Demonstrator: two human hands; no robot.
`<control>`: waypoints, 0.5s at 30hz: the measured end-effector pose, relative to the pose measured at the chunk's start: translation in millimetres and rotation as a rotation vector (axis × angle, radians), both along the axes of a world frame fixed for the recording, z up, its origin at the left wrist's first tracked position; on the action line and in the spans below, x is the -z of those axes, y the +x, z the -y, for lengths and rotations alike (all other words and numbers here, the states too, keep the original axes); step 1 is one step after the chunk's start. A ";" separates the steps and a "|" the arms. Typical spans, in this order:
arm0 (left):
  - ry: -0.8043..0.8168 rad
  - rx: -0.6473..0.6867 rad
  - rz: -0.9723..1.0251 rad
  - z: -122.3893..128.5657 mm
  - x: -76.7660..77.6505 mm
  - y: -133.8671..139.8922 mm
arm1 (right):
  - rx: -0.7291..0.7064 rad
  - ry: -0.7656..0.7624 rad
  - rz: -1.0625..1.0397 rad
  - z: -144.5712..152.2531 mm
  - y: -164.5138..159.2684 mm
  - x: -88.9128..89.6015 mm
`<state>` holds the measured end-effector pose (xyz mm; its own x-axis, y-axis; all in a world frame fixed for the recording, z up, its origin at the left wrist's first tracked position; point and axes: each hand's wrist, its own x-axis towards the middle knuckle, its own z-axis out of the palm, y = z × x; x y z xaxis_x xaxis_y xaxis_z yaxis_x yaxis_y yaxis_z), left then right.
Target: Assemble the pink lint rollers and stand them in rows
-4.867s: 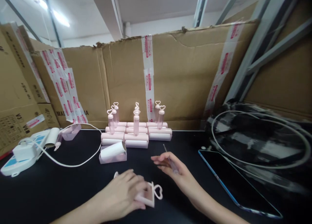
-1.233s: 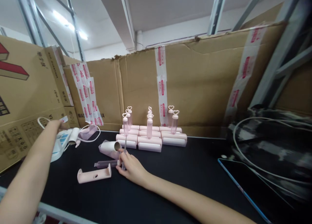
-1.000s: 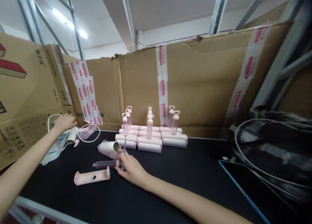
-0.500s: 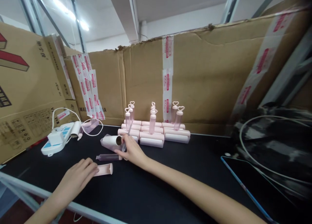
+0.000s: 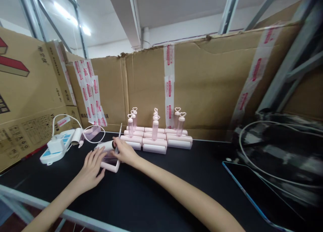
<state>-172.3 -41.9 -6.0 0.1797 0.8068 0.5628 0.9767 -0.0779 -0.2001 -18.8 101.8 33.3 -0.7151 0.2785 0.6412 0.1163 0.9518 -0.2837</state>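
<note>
My left hand (image 5: 91, 171) lies with spread fingers over a white paper roll (image 5: 107, 145), fingertips touching it and thumb apart. A pink roller cover (image 5: 111, 167) sits beside its fingers on the black table, partly hidden. My right hand (image 5: 126, 152) is closed on a slim pen-like tool (image 5: 120, 129) whose thin tip points up; its exact kind is unclear. Those right fingers are at the roll's dark open end. A clear purplish handle piece lies between the hands, mostly covered.
Several pink lint rollers (image 5: 154, 146) stand in rows behind, some with upright heart-topped handles (image 5: 155, 129). To the left are a white power strip (image 5: 54, 151) with a plug and cable, and another roll (image 5: 77, 136). A blue-edged tablet (image 5: 252, 191) lies right; cardboard walls (image 5: 202, 84) enclose the back.
My left hand has let go of the pink cover and moved up and right onto the roll. The cover now lies nearer the roll. My right hand has shifted slightly left, still with the tool.
</note>
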 end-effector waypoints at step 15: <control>-0.083 -0.469 0.243 -61.9 -4.5 42.6 | 0.104 0.257 -0.007 37.4 184.9 -38.0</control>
